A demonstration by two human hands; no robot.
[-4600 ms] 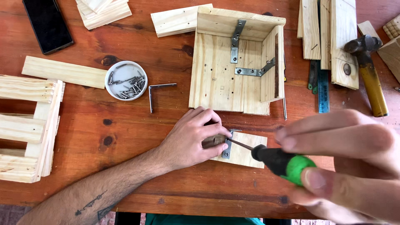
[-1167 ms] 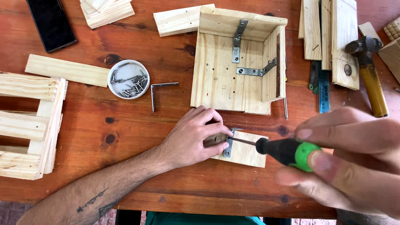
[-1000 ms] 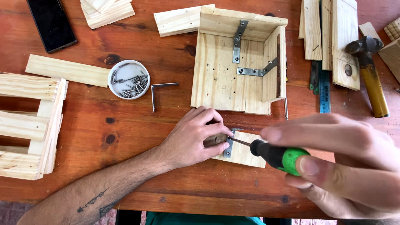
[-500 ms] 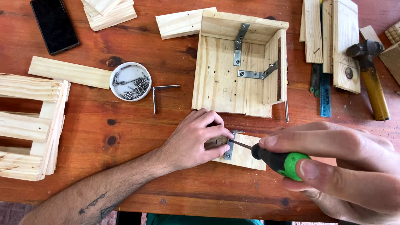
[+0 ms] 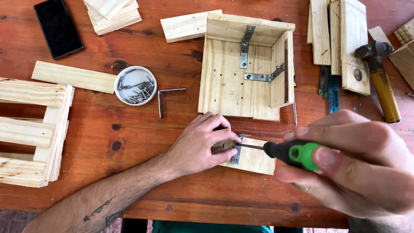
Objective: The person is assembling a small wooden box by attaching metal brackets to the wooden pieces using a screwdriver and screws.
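Observation:
My left hand (image 5: 198,144) presses down on a small wooden block (image 5: 254,157) near the table's front edge, its fingers pinching a metal corner bracket (image 5: 236,152) against the wood. My right hand (image 5: 358,168) grips a screwdriver with a black and green handle (image 5: 295,153). Its thin shaft points left and its tip meets the bracket. Behind the block stands a partly built wooden box (image 5: 246,67) that carries two metal brackets inside.
A white dish of screws (image 5: 135,85) and a loose corner bracket (image 5: 166,97) lie left of the box. A phone (image 5: 58,28), wood strips (image 5: 73,77) and a slatted wooden frame (image 5: 30,129) are at the left. A hammer (image 5: 379,80), ruler (image 5: 334,88) and planks are at the right.
My right hand has shifted and turned on the screwdriver handle while the tip stays at the bracket. My left hand and the block have stayed in place.

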